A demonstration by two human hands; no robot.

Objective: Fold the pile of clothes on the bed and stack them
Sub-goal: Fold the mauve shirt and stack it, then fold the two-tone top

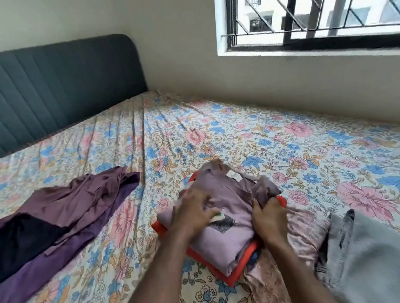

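right under left hand [193,214]: lilac shirt [231,235]

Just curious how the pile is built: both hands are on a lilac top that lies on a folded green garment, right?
Not quite. The head view shows the left hand and right hand on the lilac top, but the folded garment under it is orange-red, not green.

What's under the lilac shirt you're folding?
An orange folded garment lies directly under the lilac shirt, showing along its edges. Something dark blue peeks out beneath. The rest of the stack is covered.
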